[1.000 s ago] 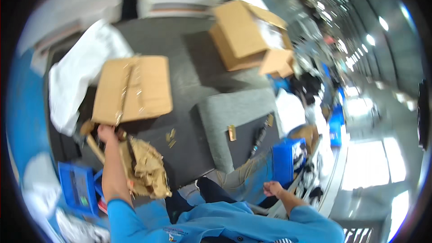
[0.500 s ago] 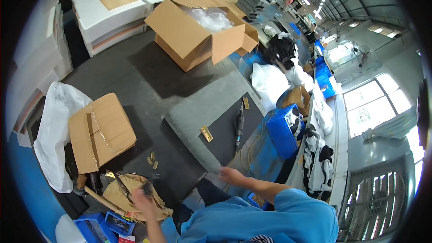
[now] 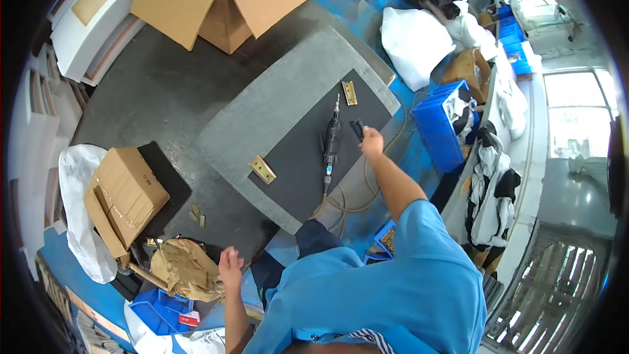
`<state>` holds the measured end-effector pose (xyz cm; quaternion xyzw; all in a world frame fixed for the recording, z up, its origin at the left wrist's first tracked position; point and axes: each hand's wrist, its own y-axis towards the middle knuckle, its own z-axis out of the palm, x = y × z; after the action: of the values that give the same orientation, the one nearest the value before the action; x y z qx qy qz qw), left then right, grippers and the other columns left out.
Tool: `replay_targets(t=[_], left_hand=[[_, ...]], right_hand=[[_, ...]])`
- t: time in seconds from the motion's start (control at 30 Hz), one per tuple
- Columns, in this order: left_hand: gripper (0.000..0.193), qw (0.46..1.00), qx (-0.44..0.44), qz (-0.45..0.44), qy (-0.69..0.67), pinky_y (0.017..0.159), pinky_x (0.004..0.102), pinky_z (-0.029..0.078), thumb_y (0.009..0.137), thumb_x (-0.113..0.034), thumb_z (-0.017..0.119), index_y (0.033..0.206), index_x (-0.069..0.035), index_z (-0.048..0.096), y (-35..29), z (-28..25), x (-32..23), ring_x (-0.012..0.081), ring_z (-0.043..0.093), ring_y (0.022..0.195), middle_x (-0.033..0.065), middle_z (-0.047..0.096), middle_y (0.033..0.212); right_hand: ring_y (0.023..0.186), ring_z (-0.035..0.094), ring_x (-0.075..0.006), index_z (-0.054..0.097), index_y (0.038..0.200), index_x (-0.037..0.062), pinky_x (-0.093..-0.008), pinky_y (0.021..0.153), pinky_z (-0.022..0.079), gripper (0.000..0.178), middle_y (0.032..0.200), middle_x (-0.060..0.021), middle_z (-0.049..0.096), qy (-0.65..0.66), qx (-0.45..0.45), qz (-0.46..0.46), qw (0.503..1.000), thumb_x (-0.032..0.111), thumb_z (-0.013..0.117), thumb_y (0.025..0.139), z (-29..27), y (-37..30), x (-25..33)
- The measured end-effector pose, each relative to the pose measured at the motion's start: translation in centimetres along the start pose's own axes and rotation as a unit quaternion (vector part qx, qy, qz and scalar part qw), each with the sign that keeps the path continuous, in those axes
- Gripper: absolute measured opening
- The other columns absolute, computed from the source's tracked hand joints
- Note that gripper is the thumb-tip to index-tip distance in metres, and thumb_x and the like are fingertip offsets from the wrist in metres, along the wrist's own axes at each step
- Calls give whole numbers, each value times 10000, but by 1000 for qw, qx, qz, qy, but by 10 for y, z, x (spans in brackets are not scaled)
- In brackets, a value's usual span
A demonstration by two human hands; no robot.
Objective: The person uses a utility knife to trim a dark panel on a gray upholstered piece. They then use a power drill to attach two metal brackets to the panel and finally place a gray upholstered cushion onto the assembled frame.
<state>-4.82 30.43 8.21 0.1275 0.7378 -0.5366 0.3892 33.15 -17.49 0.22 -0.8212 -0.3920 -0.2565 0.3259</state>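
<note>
My right hand [image 3: 371, 143] is closed on a small black object [image 3: 357, 130], too small to tell its kind, above the right edge of a dark rectangular sheet [image 3: 288, 151]. That sheet lies on a grey padded panel [image 3: 262, 98]. Left of this hand, a black power screwdriver [image 3: 332, 141] with a cable at its near end rests on the sheet. One brass-coloured metal hinge-like plate [image 3: 350, 93] lies near its tip and another [image 3: 263, 170] at the sheet's left edge. My left hand [image 3: 230, 267] holds nothing, fingers apart, beside crumpled brown paper [image 3: 187, 269].
A big open carton [image 3: 282, 0] stands at the far side of the dark table [image 3: 151, 72]. On the left are a closed carton [image 3: 128, 196], white foam wrap [image 3: 78, 213] and small brass pieces [image 3: 196, 215]. Blue bins [image 3: 438, 128] with cloth stand at the right.
My right hand has reached forward over the panel with the black object. A dark blurred thing at my left hand is gone from there. My head view has shifted toward the panel.
</note>
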Motion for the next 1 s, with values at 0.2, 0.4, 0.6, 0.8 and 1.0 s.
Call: replay_targets(t=[0.2,0.4,0.6,0.8,1.0], left_hand=[[288,987,9,-55,149,592,244,505,1005,-291,584,1092,-18,619,-41,-13,28,101,587,642,52,646,846],[295,989,-5,-83,126,553,275,521,1006,-314,586,1056,-27,635,-50,-2,73,118,617,622,45,647,806],[355,972,-108,-57,202,717,396,526,968,-359,586,1101,-40,667,-73,-44,83,228,686,727,127,695,789],[324,957,-288,-45,18,676,366,528,967,-324,586,1010,-16,677,-105,-123,148,183,670,693,101,692,786],[307,916,-342,-104,-184,607,325,520,977,-293,573,947,-3,670,-87,-261,238,144,648,662,64,683,761]], right_hand=[[797,615,-132,535,1383,14,-316,641,516,503,926,-55,680,182,-34,53,981,224,668,945,9,139,-44],[720,602,-150,474,1407,13,-342,620,541,562,1071,-106,652,49,-1,34,998,228,687,933,6,132,-77],[794,633,-207,506,1286,64,-360,705,552,350,1112,-110,641,-59,161,77,982,241,549,987,-40,14,-124],[787,653,-221,603,1012,106,-358,701,552,323,880,-79,654,-230,300,234,896,409,490,998,-74,-66,-125],[610,614,-197,556,814,128,-317,563,540,303,713,-35,599,-162,395,331,841,371,562,994,-91,-183,-82]])
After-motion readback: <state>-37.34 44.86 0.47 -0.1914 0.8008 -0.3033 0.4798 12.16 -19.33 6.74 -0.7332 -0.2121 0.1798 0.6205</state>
